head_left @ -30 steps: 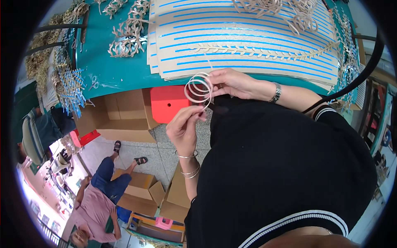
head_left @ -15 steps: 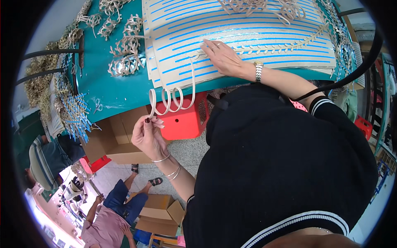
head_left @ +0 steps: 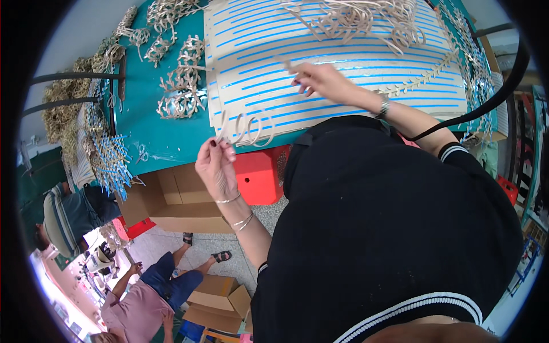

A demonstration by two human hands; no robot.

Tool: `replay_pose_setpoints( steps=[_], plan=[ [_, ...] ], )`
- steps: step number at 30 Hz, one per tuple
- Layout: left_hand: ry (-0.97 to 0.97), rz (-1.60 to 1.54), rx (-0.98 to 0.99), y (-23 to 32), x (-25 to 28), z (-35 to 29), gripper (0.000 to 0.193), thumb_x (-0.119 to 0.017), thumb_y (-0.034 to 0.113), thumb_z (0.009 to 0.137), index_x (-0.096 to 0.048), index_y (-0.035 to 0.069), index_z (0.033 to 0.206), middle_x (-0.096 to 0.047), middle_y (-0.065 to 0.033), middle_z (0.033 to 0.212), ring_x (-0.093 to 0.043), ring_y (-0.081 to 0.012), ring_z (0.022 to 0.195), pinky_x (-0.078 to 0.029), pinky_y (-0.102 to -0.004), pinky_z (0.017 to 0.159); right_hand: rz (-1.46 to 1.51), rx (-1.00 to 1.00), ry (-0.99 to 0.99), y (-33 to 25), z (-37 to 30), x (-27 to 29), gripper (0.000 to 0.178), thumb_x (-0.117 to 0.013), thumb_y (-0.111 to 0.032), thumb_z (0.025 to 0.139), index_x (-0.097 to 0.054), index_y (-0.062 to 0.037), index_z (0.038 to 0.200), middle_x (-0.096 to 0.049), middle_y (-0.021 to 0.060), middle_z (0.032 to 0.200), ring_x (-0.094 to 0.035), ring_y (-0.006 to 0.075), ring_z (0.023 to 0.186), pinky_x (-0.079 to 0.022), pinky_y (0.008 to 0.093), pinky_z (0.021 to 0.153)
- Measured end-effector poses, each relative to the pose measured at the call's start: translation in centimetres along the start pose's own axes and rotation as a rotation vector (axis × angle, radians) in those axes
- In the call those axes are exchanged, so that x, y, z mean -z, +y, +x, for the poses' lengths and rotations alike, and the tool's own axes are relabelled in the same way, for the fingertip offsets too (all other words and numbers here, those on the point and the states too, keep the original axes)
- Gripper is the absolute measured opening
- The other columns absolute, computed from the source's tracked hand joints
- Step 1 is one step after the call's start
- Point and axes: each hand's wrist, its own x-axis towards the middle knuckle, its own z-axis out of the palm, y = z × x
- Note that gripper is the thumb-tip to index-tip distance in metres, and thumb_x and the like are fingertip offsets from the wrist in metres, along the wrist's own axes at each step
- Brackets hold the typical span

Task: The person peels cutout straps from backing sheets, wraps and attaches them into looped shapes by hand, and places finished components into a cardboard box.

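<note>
My left hand (head_left: 216,166), near the table's front edge, pinches one end of a beige strip (head_left: 241,127). The strip hangs in several loose coils over the edge of a striped board (head_left: 269,106). Above the board, my right hand (head_left: 323,83) is raised with its fingers bent together. A small pale blurred thing shows at its fingertips, too smeared to name. To the right of that hand, a beige leaf-patterned strip (head_left: 420,81) lies slantwise across the board's blue lines.
Curled beige leaf strips (head_left: 183,103) lie on the green table (head_left: 140,120), with a tangled heap (head_left: 366,20) at the board's far side. Small scissors (head_left: 142,153) rest at left. Below are a red stool (head_left: 257,180) and an open carton (head_left: 171,200). Two other people are at lower left.
My right hand has lifted off the leaf strip, its fingers going from flat to bent. My left hand has moved up and slightly right, bringing the coils nearer the board.
</note>
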Motion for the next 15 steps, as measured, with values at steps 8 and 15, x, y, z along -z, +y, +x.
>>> replay_pose_setpoints(
  steps=[8, 15],
  plan=[
    [-0.144, 0.177, 0.135, -4.9, -5.2, 4.1, 0.019, -0.057, 0.002, 0.087, -0.058, -0.012, 0.098, -0.064, -0.0195, 0.078, -0.065, -0.0226, 0.062, -0.055, -0.0299, 0.058, 0.563, -0.018, -0.192, -5.7, -1.7, 7.6, 0.021, -0.035, -0.021, 0.099, -0.047, -0.0041, 0.099, -0.063, 0.0122, 0.093, -0.063, 0.0107, 0.073, -0.050, 0.0205, 0.057],
    [-0.216, 0.110, 0.321, -7.1, -5.8, 4.6, 0.018, -0.055, -0.001, 0.086, -0.058, -0.013, 0.099, -0.065, -0.0201, 0.082, -0.066, -0.0254, 0.067, -0.058, -0.0318, 0.065, 0.086, 0.027, -0.307, -7.9, -1.0, 3.7, 0.015, -0.049, -0.014, 0.093, -0.052, -0.0003, 0.090, -0.059, 0.0046, 0.070, -0.063, 0.0132, 0.066, -0.049, 0.0252, 0.055]
  ],
)
